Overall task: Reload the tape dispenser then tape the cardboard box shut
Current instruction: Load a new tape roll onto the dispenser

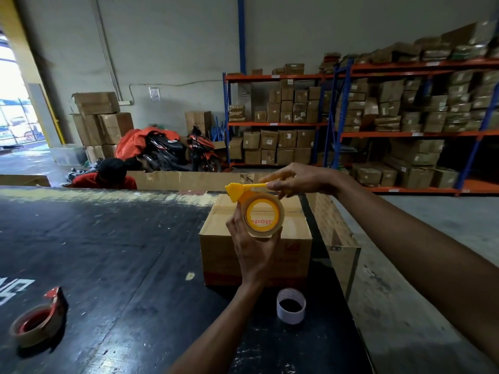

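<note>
A brown cardboard box [291, 238] stands on the black table, its top flaps folded down with the seam showing. Above it I hold a roll of clear tape [263, 217] with a yellow core in my left hand [251, 247], gripping it from below and from the left side. A yellow tape dispenser [240, 191] sits over the top of the roll. My right hand [294, 180] pinches the dispenser's rear end with its fingertips. How far the roll sits inside the dispenser is hidden by my fingers.
An empty white tape core [291, 306] stands upright in front of the box. A red dispenser with a tape roll [37, 323] lies at the table's near left. A person in red [108, 176] crouches beyond the table's far edge. Shelves of boxes [405, 117] and motorbikes [175, 149] fill the background.
</note>
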Tool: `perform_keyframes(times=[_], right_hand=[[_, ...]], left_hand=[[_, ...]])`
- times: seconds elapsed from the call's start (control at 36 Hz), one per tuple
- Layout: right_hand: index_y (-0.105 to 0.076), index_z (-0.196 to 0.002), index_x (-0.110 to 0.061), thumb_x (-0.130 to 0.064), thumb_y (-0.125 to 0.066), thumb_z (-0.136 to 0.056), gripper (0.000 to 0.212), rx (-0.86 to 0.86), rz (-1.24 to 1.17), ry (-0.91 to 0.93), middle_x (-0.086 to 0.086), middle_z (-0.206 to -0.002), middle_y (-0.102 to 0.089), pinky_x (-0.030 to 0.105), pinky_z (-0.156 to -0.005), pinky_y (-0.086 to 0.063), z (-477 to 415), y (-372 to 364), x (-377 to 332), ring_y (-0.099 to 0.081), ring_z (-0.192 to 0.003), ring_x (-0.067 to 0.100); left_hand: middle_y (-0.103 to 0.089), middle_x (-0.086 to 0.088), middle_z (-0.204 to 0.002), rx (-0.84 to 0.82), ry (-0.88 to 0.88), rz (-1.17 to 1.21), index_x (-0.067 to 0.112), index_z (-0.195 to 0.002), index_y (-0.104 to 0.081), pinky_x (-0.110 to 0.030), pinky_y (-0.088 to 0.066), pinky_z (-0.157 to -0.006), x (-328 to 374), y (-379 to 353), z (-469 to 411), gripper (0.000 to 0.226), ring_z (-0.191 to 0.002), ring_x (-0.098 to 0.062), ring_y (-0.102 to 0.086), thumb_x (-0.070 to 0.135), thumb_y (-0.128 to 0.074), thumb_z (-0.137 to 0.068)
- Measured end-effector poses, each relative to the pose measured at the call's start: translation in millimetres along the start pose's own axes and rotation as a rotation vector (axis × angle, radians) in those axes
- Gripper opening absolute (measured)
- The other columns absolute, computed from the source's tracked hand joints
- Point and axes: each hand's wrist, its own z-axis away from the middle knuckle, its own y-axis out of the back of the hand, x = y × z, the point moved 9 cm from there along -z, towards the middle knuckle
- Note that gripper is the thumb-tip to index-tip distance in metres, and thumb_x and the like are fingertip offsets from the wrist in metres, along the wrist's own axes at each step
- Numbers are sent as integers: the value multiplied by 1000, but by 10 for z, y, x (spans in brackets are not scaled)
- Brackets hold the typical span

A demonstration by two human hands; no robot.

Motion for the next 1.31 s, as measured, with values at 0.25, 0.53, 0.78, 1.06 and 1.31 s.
perform_keyframes(times=[0.25, 0.53, 0.78, 1.06, 1.31], right_hand=[[-42, -139, -20, -24, -70, -91, 55, -95, 247, -179, 7, -119, -59, 38, -93, -54, -79, -200, -62, -61, -105, 20], [-51, -110, -21, -16, -67, -89, 27, 111, 376, -44, 8, -103, -63, 32, -69, -56, -238, -169, -210, -64, -85, 19], [-58, -118, -13, -7, -66, -90, 30, -2, 214, -18, 13, -104, -66, 28, -65, -55, -63, -46, -211, -65, -84, 20], [-54, -126, -18, -6, -65, -92, 38, -95, 196, -17, 15, -105, -67, 24, -64, -56, 18, -181, -269, -65, -85, 20], [-57, -110, -22, -5, -64, -92, 25, -76, 172, -12, 6, -94, -64, 17, -57, -53, 90, -166, -275, -62, -77, 14]], left_hand=[[-39, -11, -140, -21, 54, -20, 11, -156, -26, -23, -37, -102, 161, -51, -3, 115, -125, -4, -34, 35, -93, -66], [-35, 0, -146, -137, 71, 168, 17, -152, -28, -26, -47, -106, 167, -79, -26, 108, -137, -8, -42, 41, -91, -68], [-58, -8, -131, -269, -262, 38, 5, -138, -57, -27, -58, -93, 290, 213, -213, 39, -119, -15, -63, 4, -55, -99], [-69, -12, -105, -169, -434, -100, -2, -103, -73, -12, -51, -80, 460, 355, -330, 13, -92, -8, -66, -1, -71, -90], [-75, -8, -109, -137, -459, -86, -1, -109, -73, -7, -48, -87, 524, 403, -181, 21, -100, 0, -66, -3, -73, -88]])
